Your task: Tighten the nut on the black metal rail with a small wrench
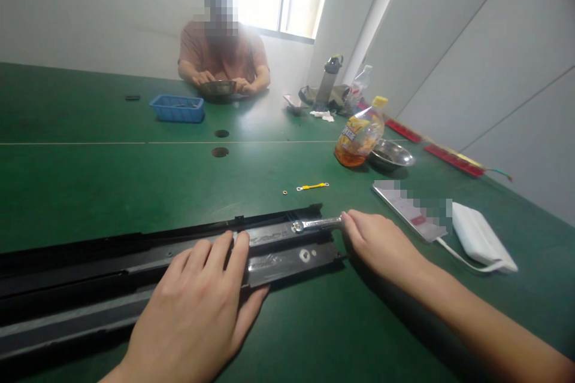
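A long black metal channel (269, 236) lies across the green table from the left edge to the middle. My left hand (197, 287) grips it, fingers over the top and thumb along its near side. My right hand (377, 239) is closed around the end of a small silver wrench (321, 223). The wrench's head sits on a fastener near the channel's right end; its far end is hidden in my fist. Just beyond the channel lie a short yellow wire with ring terminals (314, 187) and a small brass-coloured nut or washer (284, 192).
A phone (399, 206) cabled to a white power bank (483, 236) lies on the right. Behind are a drink bottle (359, 134), a metal bowl (392, 155) and a blue basket (177, 109). Across the table sits a person (224, 54) with both hands at another bowl.
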Available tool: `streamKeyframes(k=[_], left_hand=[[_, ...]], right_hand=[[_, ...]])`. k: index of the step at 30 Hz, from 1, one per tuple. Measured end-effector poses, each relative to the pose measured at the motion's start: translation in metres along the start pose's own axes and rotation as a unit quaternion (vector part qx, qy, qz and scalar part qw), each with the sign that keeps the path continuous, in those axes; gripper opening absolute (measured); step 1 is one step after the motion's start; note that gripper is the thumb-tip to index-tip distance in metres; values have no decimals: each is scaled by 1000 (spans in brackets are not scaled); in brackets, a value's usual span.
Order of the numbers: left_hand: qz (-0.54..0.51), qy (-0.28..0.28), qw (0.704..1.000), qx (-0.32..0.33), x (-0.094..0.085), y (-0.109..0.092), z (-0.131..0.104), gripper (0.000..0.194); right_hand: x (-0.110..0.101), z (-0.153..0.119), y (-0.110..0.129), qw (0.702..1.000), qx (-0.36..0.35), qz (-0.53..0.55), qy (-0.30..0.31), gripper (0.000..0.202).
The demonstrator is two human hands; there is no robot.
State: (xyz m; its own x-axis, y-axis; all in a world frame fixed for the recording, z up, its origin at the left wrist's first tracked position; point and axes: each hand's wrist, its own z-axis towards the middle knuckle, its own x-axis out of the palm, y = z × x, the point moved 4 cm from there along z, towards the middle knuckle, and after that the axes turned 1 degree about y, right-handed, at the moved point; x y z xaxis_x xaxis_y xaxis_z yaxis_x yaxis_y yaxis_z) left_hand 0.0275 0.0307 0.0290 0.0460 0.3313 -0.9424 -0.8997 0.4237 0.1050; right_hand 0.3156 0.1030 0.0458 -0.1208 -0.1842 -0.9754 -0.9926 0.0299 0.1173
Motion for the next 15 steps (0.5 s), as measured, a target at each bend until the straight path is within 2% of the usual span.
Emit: streamKeyframes(k=[5,12,15], left_hand=[[-1,-4,1000,-1,0,-1,-1,62],[-6,-10,1000,3,1,-1,1,61],[-4,-12,1000,2,2,0,0,61]], right_hand=[[-3,22,5,999,-5,4,-46,40],[1,-13,1,999,-2,-40,-9,45],[2,-10,3,997,-3,-69,-13,45]])
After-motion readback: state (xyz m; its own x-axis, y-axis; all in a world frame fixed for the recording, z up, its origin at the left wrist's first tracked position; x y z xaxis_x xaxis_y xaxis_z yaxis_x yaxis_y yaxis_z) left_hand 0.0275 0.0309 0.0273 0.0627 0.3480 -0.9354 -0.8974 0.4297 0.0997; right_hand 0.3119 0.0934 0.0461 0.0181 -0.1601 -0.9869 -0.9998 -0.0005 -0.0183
